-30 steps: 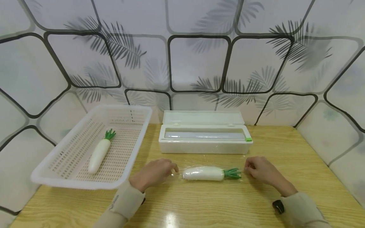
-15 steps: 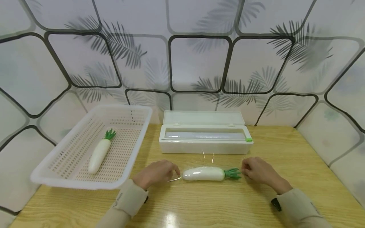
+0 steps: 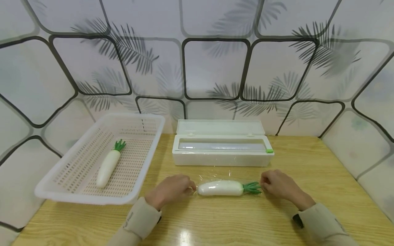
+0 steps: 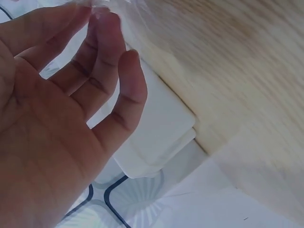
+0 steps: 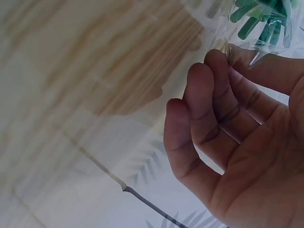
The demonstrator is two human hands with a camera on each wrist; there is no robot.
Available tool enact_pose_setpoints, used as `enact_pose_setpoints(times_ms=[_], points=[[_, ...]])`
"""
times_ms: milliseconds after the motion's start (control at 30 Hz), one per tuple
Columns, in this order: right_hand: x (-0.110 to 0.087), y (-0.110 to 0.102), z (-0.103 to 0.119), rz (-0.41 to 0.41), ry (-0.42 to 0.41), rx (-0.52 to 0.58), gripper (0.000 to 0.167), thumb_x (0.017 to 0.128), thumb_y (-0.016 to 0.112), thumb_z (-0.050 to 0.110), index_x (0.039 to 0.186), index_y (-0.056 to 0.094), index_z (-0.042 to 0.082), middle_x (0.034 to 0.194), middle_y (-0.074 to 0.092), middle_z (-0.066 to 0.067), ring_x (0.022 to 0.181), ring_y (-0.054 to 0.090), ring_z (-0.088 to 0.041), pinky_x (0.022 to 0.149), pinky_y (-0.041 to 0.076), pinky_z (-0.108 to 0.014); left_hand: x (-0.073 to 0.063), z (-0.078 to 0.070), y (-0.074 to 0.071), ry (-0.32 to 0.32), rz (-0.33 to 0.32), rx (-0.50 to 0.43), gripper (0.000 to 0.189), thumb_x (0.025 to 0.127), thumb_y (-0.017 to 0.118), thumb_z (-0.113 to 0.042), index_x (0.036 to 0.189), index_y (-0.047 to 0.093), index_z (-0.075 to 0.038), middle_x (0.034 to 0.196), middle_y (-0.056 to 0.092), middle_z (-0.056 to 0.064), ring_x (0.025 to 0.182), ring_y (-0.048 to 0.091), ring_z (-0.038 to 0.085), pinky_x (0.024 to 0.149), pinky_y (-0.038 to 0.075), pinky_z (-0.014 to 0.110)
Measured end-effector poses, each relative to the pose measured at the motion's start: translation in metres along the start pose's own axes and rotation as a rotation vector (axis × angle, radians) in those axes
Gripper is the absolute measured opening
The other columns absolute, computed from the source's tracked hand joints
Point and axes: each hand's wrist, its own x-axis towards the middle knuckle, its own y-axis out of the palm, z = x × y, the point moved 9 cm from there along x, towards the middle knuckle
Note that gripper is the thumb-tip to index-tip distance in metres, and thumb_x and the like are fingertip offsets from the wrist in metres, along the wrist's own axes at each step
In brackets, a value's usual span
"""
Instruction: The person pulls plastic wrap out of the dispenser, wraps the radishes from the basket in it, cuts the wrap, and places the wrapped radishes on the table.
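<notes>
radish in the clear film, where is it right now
In the head view, that radish lies right of centre on the table, between the person's left grip and right grip, on the near side of the white box.

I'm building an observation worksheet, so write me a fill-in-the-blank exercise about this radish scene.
The hand beside the green leaves is the person's ____ one.
The lid of the long white box is ____.
The number of radishes inside the basket is ____.
Missing words: right; open; one.
</notes>
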Motion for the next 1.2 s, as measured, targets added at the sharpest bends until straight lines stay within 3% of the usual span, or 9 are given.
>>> enact_pose_setpoints(times_ms=[333, 633, 800, 900, 1000, 1067, 1133, 1167, 1200], points=[[-0.004, -0.012, 0.002, -0.042, 0.000, 0.097, 0.019, 0.086, 0.075, 0.005, 0.075, 0.062, 0.012, 0.067, 0.056, 0.008, 0.058, 0.047, -0.007, 0.053, 0.042, -0.027, -0.005, -0.011, -0.006, 0.041, -0.120, 0.164, 0.007, 0.094, 0.071, -0.011, 0.095, 0.078, -0.012, 0.086, 0.066, -0.002, 0.074, 0.061, 0.010, 0.065, 0.053, 0.027], [-0.006, -0.019, 0.005, -0.070, -0.073, 0.098, 0.013, 0.088, 0.073, 0.000, 0.078, 0.070, 0.008, 0.072, 0.063, 0.008, 0.063, 0.052, -0.002, 0.055, 0.047, -0.026, -0.006, -0.016, -0.011, 0.021, -0.196, 0.261, 0.009, 0.092, 0.075, -0.020, 0.092, 0.076, -0.011, 0.087, 0.063, 0.000, 0.075, 0.057, 0.013, 0.067, 0.053, 0.027], [-0.012, -0.028, 0.005, -0.098, -0.055, 0.085, 0.008, 0.092, 0.069, -0.001, 0.085, 0.073, 0.001, 0.076, 0.065, 0.004, 0.064, 0.052, -0.004, 0.055, 0.047, -0.027, -0.012, -0.028, -0.021, 0.048, -0.326, 0.340, 0.006, 0.090, 0.079, -0.017, 0.089, 0.075, -0.013, 0.094, 0.064, 0.003, 0.083, 0.059, 0.018, 0.072, 0.055, 0.034], [-0.023, -0.040, 0.012, -0.219, -0.053, 0.023, 0.005, 0.089, 0.072, 0.000, 0.086, 0.073, 0.003, 0.077, 0.064, 0.006, 0.065, 0.053, -0.004, 0.056, 0.047, -0.028, -0.019, -0.044, -0.027, 0.144, -0.443, 0.392, 0.009, 0.087, 0.081, -0.014, 0.085, 0.073, -0.013, 0.088, 0.062, 0.000, 0.078, 0.058, 0.015, 0.065, 0.052, 0.029], [-0.040, -0.052, 0.033, -0.399, -0.184, -0.020, 0.013, 0.082, 0.080, 0.000, 0.084, 0.072, 0.010, 0.081, 0.064, 0.010, 0.068, 0.056, -0.003, 0.057, 0.050, -0.026, -0.026, -0.065, -0.025, 0.272, -0.497, 0.444, 0.012, 0.086, 0.081, -0.014, 0.081, 0.070, -0.015, 0.077, 0.058, -0.005, 0.067, 0.054, 0.010, 0.058, 0.045, 0.022], [-0.053, -0.050, 0.052, -0.472, -0.341, -0.052, 0.008, 0.092, 0.077, 0.013, 0.086, 0.071, 0.013, 0.087, 0.064, 0.009, 0.075, 0.059, -0.006, 0.061, 0.053, -0.026, -0.028, -0.075, -0.019, 0.325, -0.476, 0.484, 0.012, 0.088, 0.080, -0.018, 0.081, 0.070, -0.017, 0.076, 0.058, -0.007, 0.066, 0.055, 0.008, 0.058, 0.045, 0.021], [-0.063, -0.040, 0.069, -0.482, -0.495, -0.095, 0.018, 0.101, 0.065, 0.028, 0.092, 0.071, 0.014, 0.098, 0.065, 0.005, 0.084, 0.063, -0.011, 0.067, 0.056, -0.030, -0.028, -0.080, -0.011, 0.341, -0.427, 0.520, 0.012, 0.089, 0.078, -0.022, 0.082, 0.070, -0.018, 0.079, 0.060, -0.008, 0.070, 0.056, 0.007, 0.062, 0.047, 0.020], [-0.066, -0.033, 0.076, -0.461, -0.550, -0.115, 0.028, 0.105, 0.056, 0.036, 0.097, 0.071, 0.013, 0.103, 0.065, 0.003, 0.090, 0.063, -0.014, 0.071, 0.056, -0.032, -0.028, -0.080, -0.007, 0.336, -0.401, 0.536, 0.012, 0.089, 0.078, -0.024, 0.083, 0.069, -0.019, 0.083, 0.062, -0.008, 0.073, 0.057, 0.008, 0.064, 0.048, 0.020], [-0.068, -0.026, 0.080, -0.433, -0.587, -0.141, 0.030, 0.105, 0.055, 0.039, 0.102, 0.071, 0.013, 0.109, 0.065, 0.001, 0.095, 0.063, -0.016, 0.074, 0.057, -0.035, -0.028, -0.080, -0.004, 0.324, -0.379, 0.549, 0.012, 0.089, 0.078, -0.025, 0.085, 0.069, -0.019, 0.088, 0.063, -0.008, 0.077, 0.058, 0.008, 0.067, 0.049, 0.021]])
